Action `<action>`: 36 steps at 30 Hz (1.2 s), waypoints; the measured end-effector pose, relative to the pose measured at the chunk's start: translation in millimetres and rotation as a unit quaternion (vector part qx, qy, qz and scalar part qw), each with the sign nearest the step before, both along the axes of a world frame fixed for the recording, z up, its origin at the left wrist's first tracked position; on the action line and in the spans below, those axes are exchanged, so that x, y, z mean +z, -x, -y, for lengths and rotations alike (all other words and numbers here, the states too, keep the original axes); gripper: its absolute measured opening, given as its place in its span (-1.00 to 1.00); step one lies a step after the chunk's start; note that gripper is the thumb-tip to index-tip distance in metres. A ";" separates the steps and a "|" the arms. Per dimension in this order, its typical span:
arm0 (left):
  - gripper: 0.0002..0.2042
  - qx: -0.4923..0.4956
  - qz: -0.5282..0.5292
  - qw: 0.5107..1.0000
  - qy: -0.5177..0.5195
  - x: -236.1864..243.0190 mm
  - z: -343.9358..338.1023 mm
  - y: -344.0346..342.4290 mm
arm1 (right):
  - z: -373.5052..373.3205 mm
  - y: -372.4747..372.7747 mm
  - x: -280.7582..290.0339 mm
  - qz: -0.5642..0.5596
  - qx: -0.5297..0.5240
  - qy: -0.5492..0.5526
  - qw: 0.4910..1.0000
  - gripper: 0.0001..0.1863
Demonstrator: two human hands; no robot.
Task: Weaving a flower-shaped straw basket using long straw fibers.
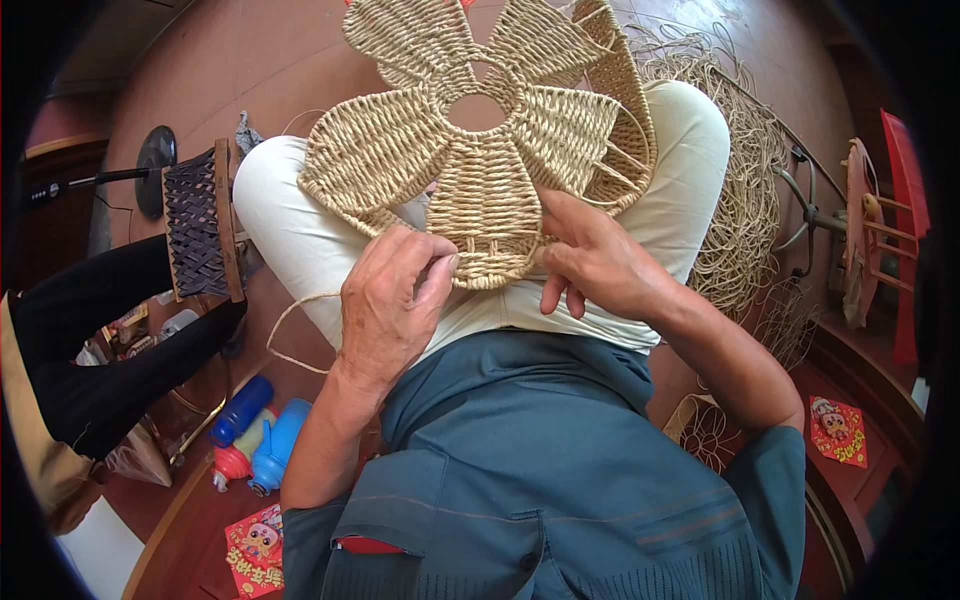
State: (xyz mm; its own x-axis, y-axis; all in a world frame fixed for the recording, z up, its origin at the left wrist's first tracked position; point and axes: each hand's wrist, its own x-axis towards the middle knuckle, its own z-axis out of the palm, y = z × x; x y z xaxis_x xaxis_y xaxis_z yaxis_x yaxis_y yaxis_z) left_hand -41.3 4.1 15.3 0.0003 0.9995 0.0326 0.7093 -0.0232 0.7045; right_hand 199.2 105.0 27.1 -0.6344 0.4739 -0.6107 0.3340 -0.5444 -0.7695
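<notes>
Shirt [540, 440]: dark teal, nearest my camera, at the near side of everything I watch.
Basket [485, 185]: woven straw, flower-shaped, resting across pale trousers [690, 130], on the far side of both hands.
Near petal: its long axis runs from the round centre hole toward the shirt, its near rim lying between the hands. That is the relation I judge matters most.
Left hand [390, 295]: at the rim's left corner, narrow, thumb close to the curled fingers; I cannot tell whether a strand is pinched there.
Right hand [600, 260]: at the rim's right corner, half open, fingers spread about the edge; its grip I cannot tell. Neither hand looks clearly nearer.
Loose cord [268, 347]: loops out left of the left wrist, both ends hidden from me.
Cord pile [735, 210]: right of the trousers, on the floor.
</notes>
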 end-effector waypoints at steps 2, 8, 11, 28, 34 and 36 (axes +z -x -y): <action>-0.92 0.024 0.027 0.999 0.034 -1.2 0.7 -3.8 | -2.2 3.3 -0.4 0.006 0.002 0.009 1.000 -0.30; -0.94 0.026 -0.014 1.000 -0.012 -2.5 5.6 -9.9 | -7.1 4.8 -5.5 0.041 0.021 0.041 0.998 -0.39; -0.91 0.030 -0.007 0.999 -0.026 -3.6 6.9 -12.2 | -5.3 4.2 -9.7 0.031 0.024 0.043 0.998 -0.38; -0.83 -0.073 -0.080 0.991 -0.083 -7.0 -14.1 -38.6 | -0.4 0.0 -19.3 -0.004 -0.049 0.025 0.998 -0.60; -0.86 -0.101 -0.047 0.991 -0.080 -3.6 -19.4 -36.4 | -0.2 3.5 12.2 0.064 -0.017 -0.010 0.998 -0.25; -0.85 -0.083 0.071 0.993 -0.041 3.9 -17.2 -34.1 | 21.0 -5.2 16.8 0.117 0.015 -0.241 0.963 -0.21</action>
State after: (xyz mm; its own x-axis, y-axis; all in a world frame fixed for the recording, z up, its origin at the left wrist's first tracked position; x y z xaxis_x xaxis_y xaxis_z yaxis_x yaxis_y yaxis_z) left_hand -7.2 21.3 19.2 0.1542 0.9802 0.1246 0.5855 -0.1922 0.7876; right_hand 204.4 84.0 44.0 -0.5242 0.7212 -0.4529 0.5394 -0.1304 -0.8319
